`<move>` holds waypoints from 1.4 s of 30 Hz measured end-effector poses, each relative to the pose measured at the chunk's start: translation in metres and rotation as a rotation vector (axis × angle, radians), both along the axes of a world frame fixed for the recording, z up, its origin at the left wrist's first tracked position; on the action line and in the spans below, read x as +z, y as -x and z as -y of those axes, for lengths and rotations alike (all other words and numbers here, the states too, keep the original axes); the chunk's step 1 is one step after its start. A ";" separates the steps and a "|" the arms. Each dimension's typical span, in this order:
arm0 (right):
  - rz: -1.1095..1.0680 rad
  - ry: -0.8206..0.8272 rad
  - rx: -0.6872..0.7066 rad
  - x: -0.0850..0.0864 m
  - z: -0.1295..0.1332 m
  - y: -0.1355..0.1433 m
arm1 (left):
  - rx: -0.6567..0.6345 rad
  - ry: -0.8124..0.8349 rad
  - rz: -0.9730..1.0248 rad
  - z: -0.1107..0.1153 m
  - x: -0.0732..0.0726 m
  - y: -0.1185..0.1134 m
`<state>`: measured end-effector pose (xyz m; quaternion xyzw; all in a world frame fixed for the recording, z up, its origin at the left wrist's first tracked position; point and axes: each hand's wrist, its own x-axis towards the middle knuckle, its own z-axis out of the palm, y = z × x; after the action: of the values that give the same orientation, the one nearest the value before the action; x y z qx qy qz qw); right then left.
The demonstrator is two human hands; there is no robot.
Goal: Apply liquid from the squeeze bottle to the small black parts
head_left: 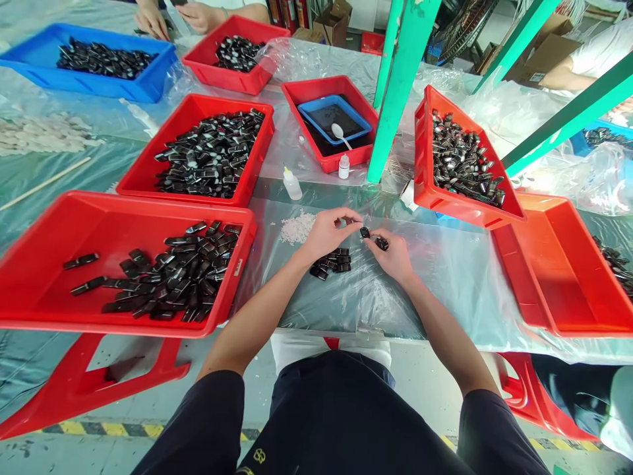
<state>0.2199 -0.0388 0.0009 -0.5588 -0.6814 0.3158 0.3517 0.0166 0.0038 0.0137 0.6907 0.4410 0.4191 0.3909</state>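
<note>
My left hand (329, 231) and my right hand (393, 254) meet over the plastic-covered table (376, 297). Between the fingertips of both is a small black part (364, 232). The right hand also pinches another small black part (382, 243). A small heap of the same black parts (332, 262) lies just under my left hand. A little pile of tiny white pieces (297, 227) sits to the left of that hand.
Red trays of black parts stand at the near left (59, 290), middle left (163, 148) and tilted at right (425, 158); a near-bare red tray (558, 277) is at right. A white dropper bottle (291, 183), green frame post (390, 92), and other people's hands (153, 20) lie beyond.
</note>
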 end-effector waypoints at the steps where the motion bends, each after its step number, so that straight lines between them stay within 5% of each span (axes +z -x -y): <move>1: 0.000 -0.002 0.001 0.000 0.000 0.000 | -0.012 -0.007 0.010 0.000 0.000 -0.001; 21: 0.113 -0.058 0.056 -0.002 0.001 -0.001 | -0.107 -0.222 -0.170 0.005 0.001 0.001; 32: -0.068 -0.082 0.065 -0.003 0.002 -0.003 | -0.076 -0.036 -0.006 0.002 -0.008 -0.005; 38: -0.221 0.022 0.037 0.003 -0.002 -0.004 | -0.043 -0.159 -0.027 0.008 -0.010 -0.011; 42: -0.443 0.299 0.060 0.011 0.001 -0.001 | -0.032 -0.119 0.008 0.007 -0.007 -0.014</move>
<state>0.2206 -0.0395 0.0117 -0.5015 -0.5499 0.5378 0.3961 0.0302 -0.0030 0.0069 0.7180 0.4028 0.4408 0.3577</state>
